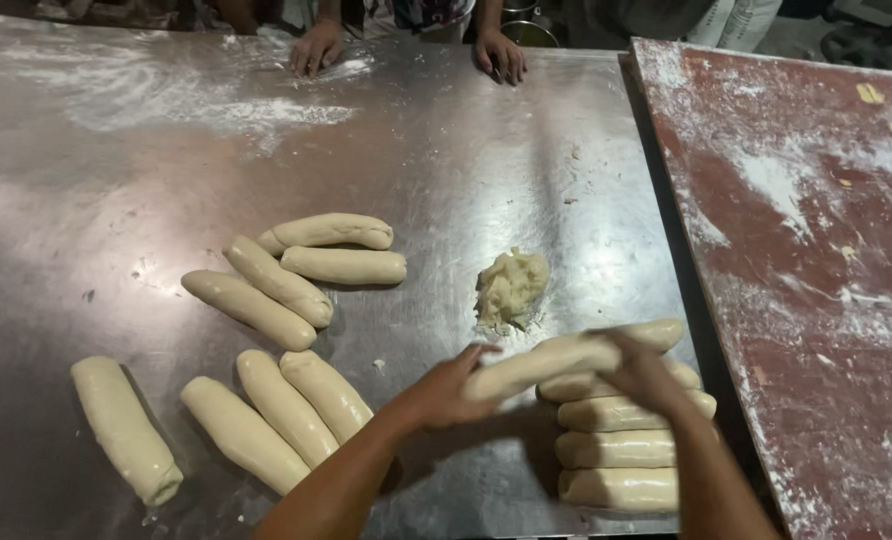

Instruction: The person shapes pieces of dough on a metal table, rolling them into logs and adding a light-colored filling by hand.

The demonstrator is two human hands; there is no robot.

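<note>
Both hands grip one dough log [556,362] above the steel table [486,160]: left hand [444,388] on its near end, right hand [638,368] mid-length, right over the stacked logs [621,450]. I'd keep pressure light and even so it doesn't stretch. No containers showing, just a crumbly filling lump [511,288].

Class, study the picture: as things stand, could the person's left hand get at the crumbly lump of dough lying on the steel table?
Probably yes. The lump lies just beyond the left hand on bare steel table, with nothing between; but that hand and the right hand hold a dough roll.
</note>
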